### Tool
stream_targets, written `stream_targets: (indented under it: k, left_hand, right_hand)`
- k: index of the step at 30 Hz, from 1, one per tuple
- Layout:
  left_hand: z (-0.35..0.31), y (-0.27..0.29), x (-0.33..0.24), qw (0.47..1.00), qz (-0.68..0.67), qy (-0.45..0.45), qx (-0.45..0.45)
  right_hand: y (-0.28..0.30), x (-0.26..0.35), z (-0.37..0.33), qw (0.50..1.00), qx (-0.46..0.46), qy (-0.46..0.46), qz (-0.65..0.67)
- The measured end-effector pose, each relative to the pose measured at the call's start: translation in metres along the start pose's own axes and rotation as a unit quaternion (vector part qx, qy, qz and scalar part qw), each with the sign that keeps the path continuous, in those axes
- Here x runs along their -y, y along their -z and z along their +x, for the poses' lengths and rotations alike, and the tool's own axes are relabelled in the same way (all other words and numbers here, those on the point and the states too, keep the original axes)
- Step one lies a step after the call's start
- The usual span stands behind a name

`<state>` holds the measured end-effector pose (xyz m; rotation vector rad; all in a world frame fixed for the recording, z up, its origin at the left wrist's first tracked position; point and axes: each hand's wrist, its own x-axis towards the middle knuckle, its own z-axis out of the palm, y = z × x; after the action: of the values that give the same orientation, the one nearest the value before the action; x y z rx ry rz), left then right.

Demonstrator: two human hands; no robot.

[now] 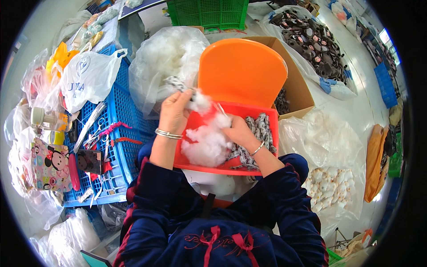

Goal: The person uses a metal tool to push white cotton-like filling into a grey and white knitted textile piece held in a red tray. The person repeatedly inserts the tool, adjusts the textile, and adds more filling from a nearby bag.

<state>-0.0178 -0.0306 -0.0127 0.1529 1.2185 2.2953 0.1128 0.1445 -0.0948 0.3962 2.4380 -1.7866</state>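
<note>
My left hand (pixel 175 111) is closed on a small black-and-white fabric piece (pixel 176 83), raised above the far left part of a red tray (pixel 267 164). White stuffing (pixel 201 103) sticks out beside that piece. Over the tray, my right hand (pixel 240 132) is closed round a slim metal tool (pixel 221 108), its tip pointing up toward the stuffing; its exact kind is hard to make out. A heap of loose white fibre stuffing (pixel 207 149) lies in the tray's left half, touching my right fingers. Black-and-white fabric pieces (pixel 260 129) fill its right side.
An orange chair back (pixel 242 71) rises behind the tray. Left stands a blue crate (pixel 118 155) with scissors (pixel 95 135) on top. A clear bag of fibre (pixel 167 58) and a cardboard box (pixel 296 91) flank the chair. White pieces (pixel 331 187) lie in plastic at right.
</note>
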Motion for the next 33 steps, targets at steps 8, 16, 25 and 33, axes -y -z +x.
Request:
stream_targets:
  k: [8,16,25,33]
  left_hand:
    - [-0.01,0.014,-0.003,0.999,-0.047,0.005,0.012]
    - [-0.03,-0.027,0.029,0.998,-0.016,0.021,0.057]
    - [-0.047,-0.059,0.039,0.994,-0.092,-0.03,-0.058]
    - [-0.065,-0.075,0.013,0.987,-0.083,-0.061,-0.123]
  right_hand:
    - [0.026,0.06,-0.029,0.986,-0.14,0.046,-0.075]
    - [-0.001,0.074,-0.036,0.951,-0.092,0.079,0.285]
    - [-0.016,0.068,-0.056,0.959,-0.085,0.095,0.253]
    - [0.0,0.076,-0.094,0.937,-0.037,0.081,0.339]
